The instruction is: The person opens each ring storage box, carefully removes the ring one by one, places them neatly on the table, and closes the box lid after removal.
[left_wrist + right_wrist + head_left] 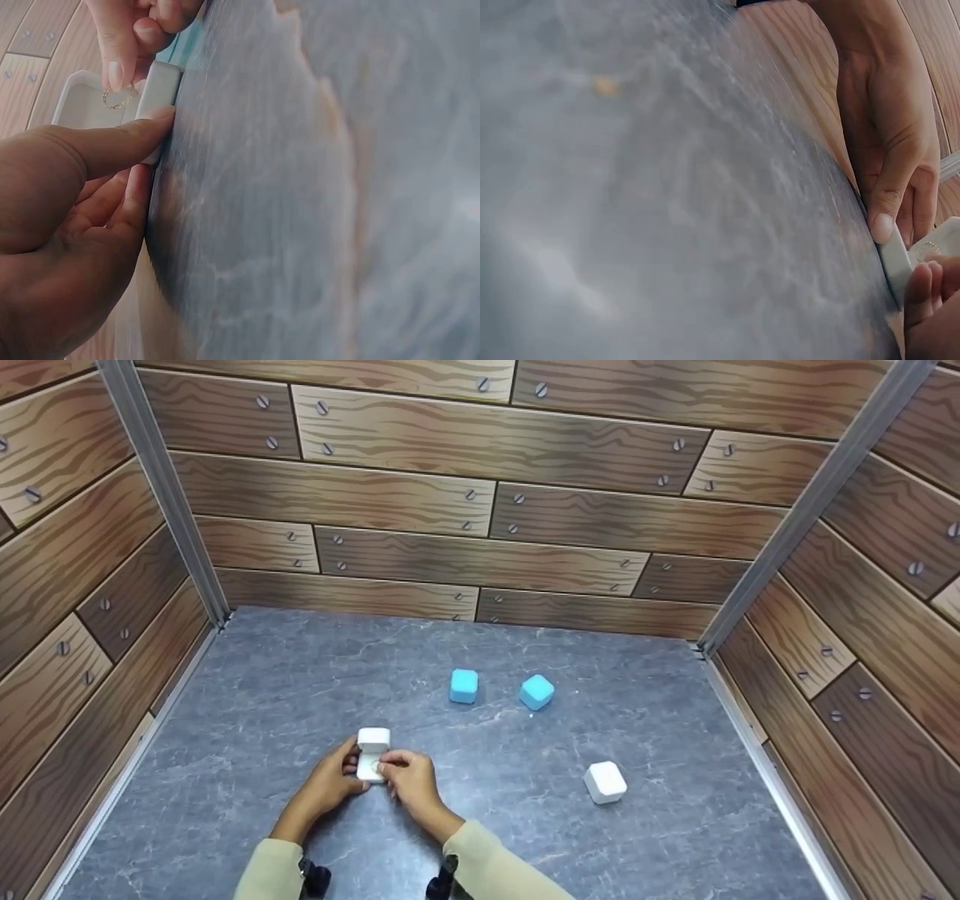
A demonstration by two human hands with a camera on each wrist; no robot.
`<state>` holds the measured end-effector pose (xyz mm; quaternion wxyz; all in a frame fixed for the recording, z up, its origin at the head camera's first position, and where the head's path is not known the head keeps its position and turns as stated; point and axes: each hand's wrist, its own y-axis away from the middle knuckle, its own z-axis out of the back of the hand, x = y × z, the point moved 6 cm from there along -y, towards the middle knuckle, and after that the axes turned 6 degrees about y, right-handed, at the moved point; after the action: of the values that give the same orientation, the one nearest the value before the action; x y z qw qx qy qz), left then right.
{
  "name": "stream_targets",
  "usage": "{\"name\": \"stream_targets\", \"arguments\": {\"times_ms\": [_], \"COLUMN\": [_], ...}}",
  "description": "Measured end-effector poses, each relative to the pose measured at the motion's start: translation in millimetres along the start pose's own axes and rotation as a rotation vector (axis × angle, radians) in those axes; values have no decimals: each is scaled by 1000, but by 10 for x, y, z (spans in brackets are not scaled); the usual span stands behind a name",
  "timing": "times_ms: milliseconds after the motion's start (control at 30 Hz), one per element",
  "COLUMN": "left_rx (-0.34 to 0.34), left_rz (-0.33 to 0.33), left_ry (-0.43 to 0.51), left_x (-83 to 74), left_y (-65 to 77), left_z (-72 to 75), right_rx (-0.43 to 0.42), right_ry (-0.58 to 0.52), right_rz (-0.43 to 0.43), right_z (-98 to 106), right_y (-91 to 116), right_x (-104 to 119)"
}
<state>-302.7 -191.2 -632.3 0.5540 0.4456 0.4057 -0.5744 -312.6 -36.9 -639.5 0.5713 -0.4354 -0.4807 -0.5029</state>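
Closest to the left wrist camera is the left hand [64, 232], and its thumb and fingers grip the sides of a small white box [373, 740]. The right hand [417, 782] is just beside it, with its thumb and fingertip pinching a thin gold ring [118, 106]. The ring is at the mouth of the box, in front of the raised lid; I cannot tell if it touches the inside. The box sits on the gray table [300, 660] with its lid up at the back. Behind the hands there are a pale sleeve [271, 871] on the left and another sleeve [506, 861] on the right, with something black at each wrist. Farther out, a blue block [463, 686] and another blue block [537, 692] sit near each other, apart. A white block [605, 782] sits well off to the right. Brown walls [495, 510] with wood pictures and gray screws stand around the table.
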Motion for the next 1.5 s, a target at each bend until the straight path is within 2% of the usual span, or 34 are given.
{"name": "stream_targets", "arguments": {"times_ms": [267,500,900,1167,1500], "left_rx": [27,1,-12,-16,-11], "left_rz": [-31,-9,0,2,-17], "left_ry": [22,14,5,17,29], "left_x": [-39,-22,7,11,-5], "left_y": [1,2,-5,6,22], "left_z": [-4,0,16,17,2], "right_rx": [32,47,94,125,164], "right_ry": [13,76,109,186,253], "right_rz": [-6,-20,-55,1,-4], "right_z": [-3,-3,-27,-57,-97], "right_y": [114,220,399,463,519], "right_x": [27,29,20,43,67]}}
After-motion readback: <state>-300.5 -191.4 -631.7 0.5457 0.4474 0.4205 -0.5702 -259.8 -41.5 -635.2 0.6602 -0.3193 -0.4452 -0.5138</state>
